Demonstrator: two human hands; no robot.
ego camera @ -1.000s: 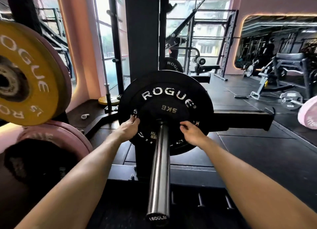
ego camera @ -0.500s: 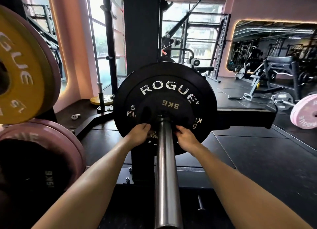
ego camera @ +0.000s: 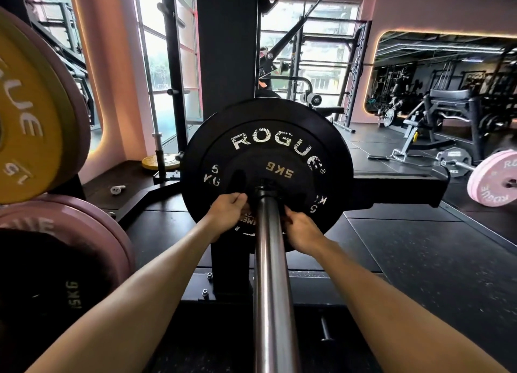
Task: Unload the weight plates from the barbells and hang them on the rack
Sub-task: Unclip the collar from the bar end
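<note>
Flooring (ego camera: pixel 414 249) is black rubber matting, laid in large tiles across the gym. Walls pale pink, lit along the edges of a big wall mirror (ego camera: pixel 447 73) on the right; tall windows (ego camera: pixel 165 64) behind let in daylight. A black steel post (ego camera: pixel 226 50) of the rack rises straight ahead. Left side: a yellow plate (ego camera: pixel 25 115) backed by a pink one hangs on the rack, and a pink plate (ego camera: pixel 92 232) sits below it. A white earbud case (ego camera: pixel 117 189) lies on the low platform near the post. Far right, a pink plate on a barbell (ego camera: pixel 493 179) rests on the floor; benches and machines stand beyond it.

Bar sleeve (ego camera: pixel 272 274), bare steel, runs from the bottom edge up to the centre of a black plate (ego camera: pixel 268 146) marked 5KG. The black plate stands upright on the sleeve, face toward the viewer.

Left hand (ego camera: pixel 228 211) is at the plate's lower face, just left of the sleeve, fingers curled inward near the hub; what they grip, if anything, cannot be made out. Right hand (ego camera: pixel 300 227) is just right of the sleeve, fingers bent against the plate near the hub; a firm hold is likewise not discernible. Both forearms extend straight, one on each side of the sleeve.
</note>
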